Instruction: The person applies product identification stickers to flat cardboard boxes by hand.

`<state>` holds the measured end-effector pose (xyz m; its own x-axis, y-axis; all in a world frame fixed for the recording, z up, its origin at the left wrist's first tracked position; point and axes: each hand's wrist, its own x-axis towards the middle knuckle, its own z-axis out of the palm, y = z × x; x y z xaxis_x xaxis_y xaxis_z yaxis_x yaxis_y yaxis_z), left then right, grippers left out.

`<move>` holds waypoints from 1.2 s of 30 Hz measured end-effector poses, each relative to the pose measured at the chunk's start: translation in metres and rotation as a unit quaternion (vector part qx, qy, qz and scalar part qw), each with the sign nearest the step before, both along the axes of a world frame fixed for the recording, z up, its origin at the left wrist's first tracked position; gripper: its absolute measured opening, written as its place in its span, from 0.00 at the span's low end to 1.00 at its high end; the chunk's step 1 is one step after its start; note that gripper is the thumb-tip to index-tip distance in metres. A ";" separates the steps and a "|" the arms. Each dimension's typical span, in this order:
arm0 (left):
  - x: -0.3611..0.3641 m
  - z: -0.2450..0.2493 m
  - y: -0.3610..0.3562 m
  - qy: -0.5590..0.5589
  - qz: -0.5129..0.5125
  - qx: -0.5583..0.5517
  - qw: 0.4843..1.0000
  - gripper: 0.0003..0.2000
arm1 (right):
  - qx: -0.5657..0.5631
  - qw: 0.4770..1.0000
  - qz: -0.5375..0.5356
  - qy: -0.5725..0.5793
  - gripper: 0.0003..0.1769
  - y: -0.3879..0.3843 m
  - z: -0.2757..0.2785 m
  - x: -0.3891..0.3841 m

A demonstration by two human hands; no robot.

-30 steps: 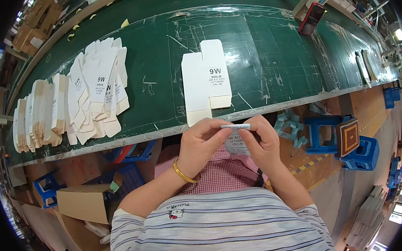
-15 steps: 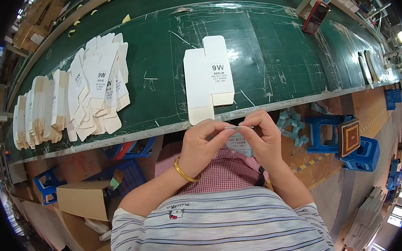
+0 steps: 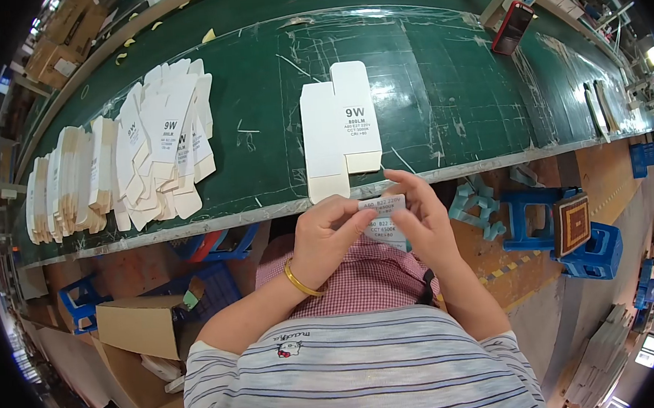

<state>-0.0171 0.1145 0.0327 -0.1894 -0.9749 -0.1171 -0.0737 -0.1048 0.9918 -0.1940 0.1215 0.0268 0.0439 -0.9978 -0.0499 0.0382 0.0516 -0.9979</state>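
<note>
Above my lap, just off the table's front edge, my left hand (image 3: pixel 333 234) pinches a pale strip of printed labels (image 3: pixel 384 230) between thumb and fingers. The print reads A60 B22 220V and CCT 6500K, and the strip's lower part hangs down. My right hand (image 3: pixel 425 224) is close at the strip's right side, thumb and fingers apart, the thumb overlapping the strip in this view. Beyond my hands, a flat white folding carton (image 3: pixel 327 132) printed 9W lies on the green table (image 3: pixel 456 96), its lower flap reaching the edge near my left fingers.
A loose heap of flat cartons (image 3: pixel 159 140) lies on the left of the table beside a packed row of them (image 3: pixel 67 177). A red-edged phone (image 3: pixel 512 28) leans at the back right. Blue stools (image 3: pixel 529 220) and an open cardboard box (image 3: pixel 137 329) stand below.
My right fingers have parted from the strip's top edge and spread. The strip's upper label has turned to show its print, while my left hand keeps its pinch.
</note>
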 end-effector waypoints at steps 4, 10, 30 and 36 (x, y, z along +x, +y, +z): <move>0.003 -0.009 -0.005 0.037 0.044 -0.017 0.998 0.06 | 0.018 0.998 0.038 0.043 0.09 0.003 -0.001 0.001; 0.005 -0.004 -0.017 0.099 0.032 0.056 0.993 0.07 | 0.029 0.996 0.003 0.084 0.09 -0.007 -0.005 0.008; 0.040 -0.019 -0.065 -0.208 -0.051 -0.226 0.950 0.21 | 0.113 0.987 0.003 0.115 0.11 -0.023 -0.019 0.008; 0.060 -0.039 -0.092 -0.333 -0.107 -0.339 0.873 0.21 | 0.182 0.982 -0.033 0.044 0.12 -0.037 -0.018 0.002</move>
